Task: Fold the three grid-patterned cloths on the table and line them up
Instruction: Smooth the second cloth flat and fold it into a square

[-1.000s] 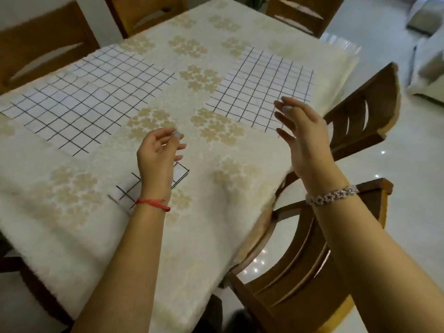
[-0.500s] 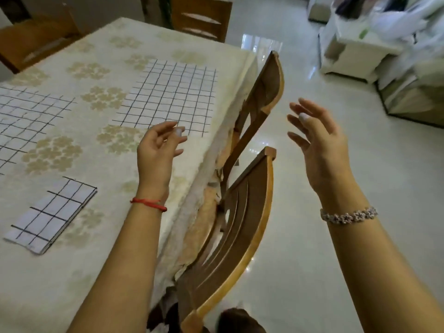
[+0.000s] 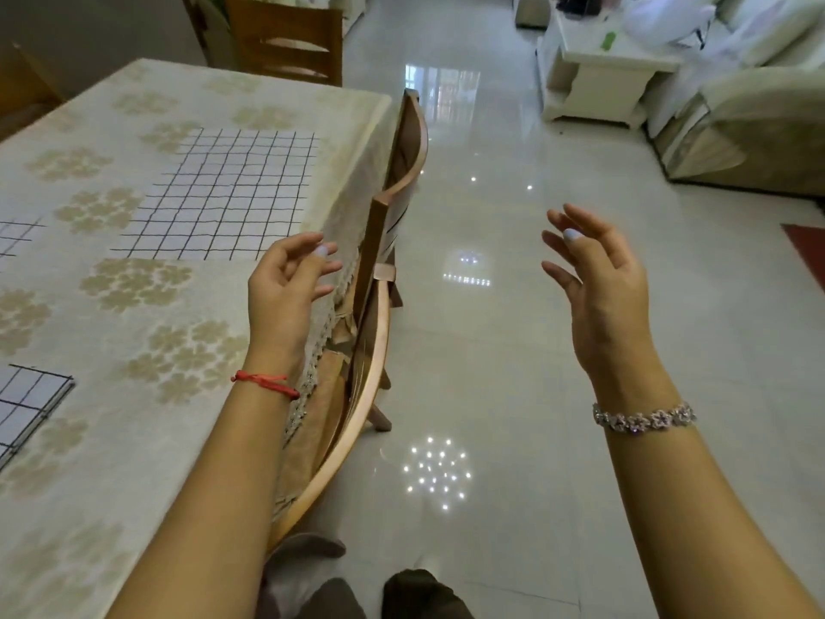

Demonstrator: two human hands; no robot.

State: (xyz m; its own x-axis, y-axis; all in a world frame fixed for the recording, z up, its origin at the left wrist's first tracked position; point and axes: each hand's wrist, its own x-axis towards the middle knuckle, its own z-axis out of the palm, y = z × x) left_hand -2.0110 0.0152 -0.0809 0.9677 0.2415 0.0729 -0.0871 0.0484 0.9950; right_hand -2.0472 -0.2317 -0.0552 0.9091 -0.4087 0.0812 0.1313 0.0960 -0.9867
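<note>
A white cloth with a black grid (image 3: 223,189) lies spread flat on the table (image 3: 134,314) near its right edge. A folded grid cloth (image 3: 27,404) lies at the left edge of the view, partly cut off. A corner of a third grid cloth (image 3: 13,236) shows at the far left. My left hand (image 3: 285,297) hovers over the table's right edge, fingers loosely curled, holding nothing. My right hand (image 3: 598,283) is raised over the floor to the right of the chairs, fingers relaxed and empty.
Two wooden chairs (image 3: 384,270) stand pushed against the table's right side. Another chair (image 3: 285,42) is at the far end. Glossy tiled floor (image 3: 491,350) stretches right; a white low table (image 3: 598,73) and sofa (image 3: 750,118) stand at the back right.
The view has swung right: the table and cloths slid to the left of the frame. Both hands stay raised and empty, the right one now over the floor.
</note>
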